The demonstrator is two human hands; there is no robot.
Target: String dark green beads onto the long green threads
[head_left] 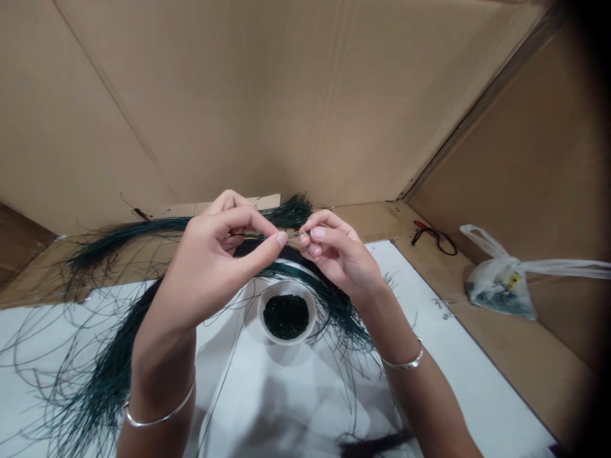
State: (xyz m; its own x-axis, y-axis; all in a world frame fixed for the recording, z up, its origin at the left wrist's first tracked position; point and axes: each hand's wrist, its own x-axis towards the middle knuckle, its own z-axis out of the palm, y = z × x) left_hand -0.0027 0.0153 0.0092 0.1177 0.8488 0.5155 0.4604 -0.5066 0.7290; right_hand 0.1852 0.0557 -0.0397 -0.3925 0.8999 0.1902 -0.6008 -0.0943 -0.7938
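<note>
The left hand [210, 254] and right hand [346, 254] both pinch a thin dark strand [293, 236] above the far edge of the white board [468, 372], likely light and bendy, best held by fingertips.

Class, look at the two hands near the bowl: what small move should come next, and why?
Probably the right hand should draw gently away from the left hand, since their fingertips sit close together with a thin dark strand between them.
</note>
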